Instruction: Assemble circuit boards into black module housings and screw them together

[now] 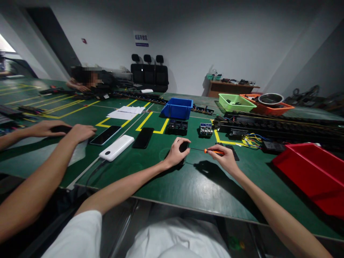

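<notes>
Hard to say what the small black part (184,146) actually is, since my left hand (176,154) is curled round it and covers most of it on the green table (166,179). My right hand (225,157) pinches an orange-handled screwdriver (212,151), tip pointing at that part. A co-worker's hands (67,130) at far left cover something dark. The red tray (311,175) is cut off at the right edge. Grey walls, black seats (149,73) at the back.

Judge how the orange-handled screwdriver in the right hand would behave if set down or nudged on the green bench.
The screwdriver looks slim and stiff, probably light: the right hand pinches it with fingertips alone. Its handle seems round, so it may roll on the flat bench. The thin shaft points at the small black part under the left hand.
</notes>
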Demonstrator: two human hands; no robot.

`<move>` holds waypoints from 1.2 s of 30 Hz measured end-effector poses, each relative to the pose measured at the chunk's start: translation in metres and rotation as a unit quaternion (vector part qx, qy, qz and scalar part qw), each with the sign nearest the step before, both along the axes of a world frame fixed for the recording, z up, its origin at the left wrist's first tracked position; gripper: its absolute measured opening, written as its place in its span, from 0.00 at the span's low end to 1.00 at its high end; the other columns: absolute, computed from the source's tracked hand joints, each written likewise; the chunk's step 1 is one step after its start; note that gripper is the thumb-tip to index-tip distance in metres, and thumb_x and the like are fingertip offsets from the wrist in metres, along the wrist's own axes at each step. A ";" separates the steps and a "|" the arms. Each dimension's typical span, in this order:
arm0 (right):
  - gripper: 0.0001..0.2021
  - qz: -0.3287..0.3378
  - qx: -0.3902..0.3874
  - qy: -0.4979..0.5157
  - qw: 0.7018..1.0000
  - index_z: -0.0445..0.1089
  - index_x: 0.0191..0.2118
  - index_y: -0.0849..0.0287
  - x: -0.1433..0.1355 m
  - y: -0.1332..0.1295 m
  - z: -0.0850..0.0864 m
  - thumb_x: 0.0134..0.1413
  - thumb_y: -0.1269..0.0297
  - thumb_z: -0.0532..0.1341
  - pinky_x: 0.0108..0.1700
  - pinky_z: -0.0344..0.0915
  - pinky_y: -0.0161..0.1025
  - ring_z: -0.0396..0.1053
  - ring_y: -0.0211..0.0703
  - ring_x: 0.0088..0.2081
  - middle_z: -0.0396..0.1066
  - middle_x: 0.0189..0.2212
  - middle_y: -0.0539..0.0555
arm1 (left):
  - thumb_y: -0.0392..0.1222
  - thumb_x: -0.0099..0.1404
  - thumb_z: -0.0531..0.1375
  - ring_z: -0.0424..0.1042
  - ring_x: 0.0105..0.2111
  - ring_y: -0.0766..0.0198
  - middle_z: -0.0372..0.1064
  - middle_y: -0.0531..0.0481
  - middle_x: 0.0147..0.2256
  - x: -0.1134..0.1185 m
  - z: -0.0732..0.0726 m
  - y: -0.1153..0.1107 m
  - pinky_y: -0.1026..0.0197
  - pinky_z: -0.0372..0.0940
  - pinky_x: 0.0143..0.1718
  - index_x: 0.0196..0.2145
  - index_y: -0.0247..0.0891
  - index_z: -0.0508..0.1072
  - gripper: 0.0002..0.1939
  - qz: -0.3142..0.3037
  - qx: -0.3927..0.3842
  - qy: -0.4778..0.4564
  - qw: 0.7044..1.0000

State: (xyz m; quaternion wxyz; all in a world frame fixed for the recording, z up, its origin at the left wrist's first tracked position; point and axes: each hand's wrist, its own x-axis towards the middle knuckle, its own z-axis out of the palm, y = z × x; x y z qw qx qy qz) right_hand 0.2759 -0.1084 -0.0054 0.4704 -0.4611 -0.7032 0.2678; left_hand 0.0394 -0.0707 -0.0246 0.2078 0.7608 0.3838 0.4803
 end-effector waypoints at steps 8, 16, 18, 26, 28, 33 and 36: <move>0.14 -0.011 0.009 -0.014 1.000 0.77 0.38 0.58 0.000 -0.001 -0.003 0.52 0.54 0.63 0.26 0.66 0.36 0.70 0.41 0.27 0.75 0.30 0.55 | 0.35 0.60 0.58 0.66 0.46 0.62 0.64 0.49 0.42 0.000 0.001 0.000 0.57 0.61 0.51 0.43 0.41 0.70 0.12 -0.003 -0.001 -0.002 1.000; 0.13 -0.008 0.010 -0.002 1.000 0.77 0.38 0.59 -0.004 -0.004 -0.001 0.52 0.55 0.63 0.27 0.67 0.37 0.70 0.41 0.27 0.75 0.29 0.55 | 0.34 0.60 0.57 0.66 0.45 0.62 0.64 0.48 0.42 0.000 0.000 0.001 0.58 0.61 0.50 0.43 0.40 0.70 0.12 -0.006 0.003 -0.008 1.000; 0.13 -0.010 0.012 0.000 1.000 0.77 0.38 0.59 -0.004 -0.004 -0.001 0.52 0.55 0.63 0.28 0.68 0.37 0.70 0.42 0.28 0.75 0.29 0.55 | 0.34 0.60 0.57 0.66 0.45 0.62 0.64 0.48 0.42 0.000 0.000 0.001 0.57 0.61 0.51 0.43 0.40 0.70 0.12 -0.007 0.004 -0.010 1.000; 0.13 -0.002 0.034 -0.019 0.999 0.77 0.38 0.58 -0.003 -0.005 -0.001 0.52 0.55 0.63 0.33 0.70 0.40 0.73 0.44 0.32 0.76 0.32 0.55 | 0.34 0.59 0.58 0.66 0.45 0.62 0.64 0.49 0.42 0.001 0.000 0.001 0.57 0.62 0.50 0.43 0.40 0.70 0.13 0.001 0.006 -0.002 1.000; 0.12 0.009 0.048 -0.030 0.998 0.76 0.38 0.57 -0.002 -0.005 -0.001 0.53 0.55 0.63 0.35 0.70 0.41 0.73 0.45 0.33 0.76 0.33 0.55 | 0.34 0.59 0.58 0.66 0.45 0.62 0.63 0.49 0.42 0.000 0.000 0.001 0.57 0.62 0.50 0.43 0.41 0.70 0.13 0.000 0.010 0.002 1.000; 0.10 0.035 0.080 -0.039 0.995 0.76 0.37 0.56 -0.001 -0.004 -0.001 0.54 0.57 0.63 0.36 0.69 0.42 0.72 0.45 0.34 0.75 0.33 0.55 | 0.34 0.59 0.58 0.66 0.45 0.63 0.63 0.49 0.42 -0.002 0.000 0.001 0.58 0.62 0.50 0.43 0.41 0.70 0.13 -0.006 0.013 0.007 1.000; 0.09 0.048 0.094 -0.045 0.993 0.76 0.36 0.56 -0.001 -0.003 -0.001 0.53 0.58 0.63 0.36 0.69 0.43 0.71 0.45 0.34 0.73 0.32 0.56 | 0.34 0.59 0.58 0.66 0.44 0.63 0.62 0.49 0.41 -0.001 0.000 0.001 0.59 0.62 0.49 0.43 0.41 0.70 0.13 -0.007 0.011 0.006 1.000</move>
